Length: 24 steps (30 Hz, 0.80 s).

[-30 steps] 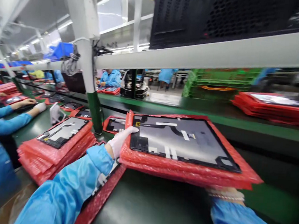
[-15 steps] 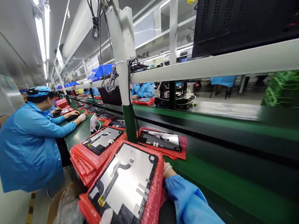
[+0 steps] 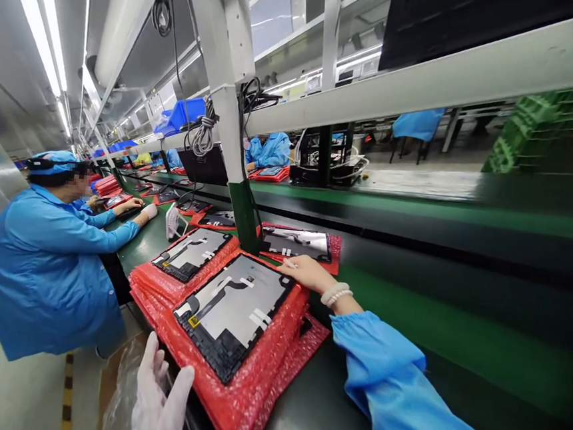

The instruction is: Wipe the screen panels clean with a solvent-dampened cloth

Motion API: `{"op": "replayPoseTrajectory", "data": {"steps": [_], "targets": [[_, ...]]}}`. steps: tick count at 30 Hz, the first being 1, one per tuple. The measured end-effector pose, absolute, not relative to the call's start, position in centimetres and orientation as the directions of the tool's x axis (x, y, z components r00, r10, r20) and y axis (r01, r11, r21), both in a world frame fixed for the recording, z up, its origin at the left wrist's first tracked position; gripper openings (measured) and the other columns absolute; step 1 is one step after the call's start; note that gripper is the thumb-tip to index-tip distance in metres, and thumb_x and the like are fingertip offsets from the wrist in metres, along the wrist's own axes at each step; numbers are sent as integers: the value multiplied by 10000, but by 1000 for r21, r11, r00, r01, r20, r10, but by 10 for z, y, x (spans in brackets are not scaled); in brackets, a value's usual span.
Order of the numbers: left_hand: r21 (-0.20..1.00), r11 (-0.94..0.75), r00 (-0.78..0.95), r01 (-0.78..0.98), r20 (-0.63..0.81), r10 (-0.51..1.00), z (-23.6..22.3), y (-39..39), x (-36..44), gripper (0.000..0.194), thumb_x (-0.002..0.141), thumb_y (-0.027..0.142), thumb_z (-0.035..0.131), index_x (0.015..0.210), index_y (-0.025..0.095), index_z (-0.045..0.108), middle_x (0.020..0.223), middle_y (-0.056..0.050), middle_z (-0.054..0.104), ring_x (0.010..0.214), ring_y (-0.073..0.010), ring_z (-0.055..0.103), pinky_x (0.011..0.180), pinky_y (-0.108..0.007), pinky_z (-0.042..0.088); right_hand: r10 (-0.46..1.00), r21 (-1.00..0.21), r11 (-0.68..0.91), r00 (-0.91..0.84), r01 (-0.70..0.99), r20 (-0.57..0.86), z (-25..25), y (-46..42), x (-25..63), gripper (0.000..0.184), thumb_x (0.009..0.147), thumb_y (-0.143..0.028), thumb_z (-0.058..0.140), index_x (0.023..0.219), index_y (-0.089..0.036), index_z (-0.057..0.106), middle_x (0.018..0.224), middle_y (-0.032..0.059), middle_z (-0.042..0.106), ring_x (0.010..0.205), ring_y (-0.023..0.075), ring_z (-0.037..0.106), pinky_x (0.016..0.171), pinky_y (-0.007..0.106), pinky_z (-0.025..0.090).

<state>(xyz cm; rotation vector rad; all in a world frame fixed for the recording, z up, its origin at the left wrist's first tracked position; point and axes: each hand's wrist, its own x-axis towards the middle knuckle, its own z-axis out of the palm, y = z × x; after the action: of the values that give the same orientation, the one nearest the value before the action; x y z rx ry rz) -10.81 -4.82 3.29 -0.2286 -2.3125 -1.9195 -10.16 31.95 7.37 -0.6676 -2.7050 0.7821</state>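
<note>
A flat tablet-like panel [image 3: 246, 298], silver with black edges and a grey ribbon strip, lies face up on red bubble-wrap sheets [image 3: 250, 399] stacked at the bench edge. My left hand [image 3: 163, 391], in a white glove, is open beside the near left edge of that stack, thumb and fingers apart. At the panel's far right corner is my right hand [image 3: 309, 274], bare, with a beaded bracelet. Its fingers are drawn together over the corner, one tip covered in white; what they grip, if anything, is hidden. Another panel [image 3: 193, 254] on red wrap lies just left.
Behind my right hand lies a further panel [image 3: 297, 243] on red wrap. A green-and-white post [image 3: 241, 211] rises close behind the stacks. A co-worker in blue [image 3: 53, 248] sits at left, near a small white device [image 3: 174, 222]. A dark belt [image 3: 414, 246] runs along the bench.
The wrapped panel was raised and tilted; now it lies lower on the stack. My left hand has come off its near edge. My right hand has moved from beside the wrap onto the far corner.
</note>
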Motion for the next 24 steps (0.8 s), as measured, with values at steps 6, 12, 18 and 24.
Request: {"op": "replayPoseTrajectory", "data": {"steps": [6,12,18,24], "targets": [[893,389,-913,227,56,403,50,-56,-107,417,809,591,500,723,190,578,708,-20,614,690,-166,572,691,-287,457,539,-324,813,-837,484,100,95,295,-118,380,875,-461,499,903,-129,680,948,196,647,896,318,610,750,384,420],[947,304,-884,102,-54,465,53,-50,-130,503,801,641,464,593,188,526,543,12,543,505,-136,529,565,-267,441,507,-251,833,-862,493,-10,113,286,-119,299,849,-398,550,800,-139,693,805,112,675,743,221,631,669,278,427],[973,218,-877,75,-40,478,60,-51,-139,490,839,552,442,523,187,522,477,-3,539,433,-124,505,484,-253,402,528,-168,847,-833,504,167,116,254,-105,267,881,-353,465,981,-164,625,953,148,656,868,268,620,715,337,423],[979,158,-929,127,62,365,60,-68,-150,378,828,426,516,532,192,492,466,25,489,453,-110,470,508,-247,367,470,-745,598,-882,296,28,111,260,-95,353,786,-508,537,754,-161,590,739,81,641,690,204,599,624,288,447]]}}
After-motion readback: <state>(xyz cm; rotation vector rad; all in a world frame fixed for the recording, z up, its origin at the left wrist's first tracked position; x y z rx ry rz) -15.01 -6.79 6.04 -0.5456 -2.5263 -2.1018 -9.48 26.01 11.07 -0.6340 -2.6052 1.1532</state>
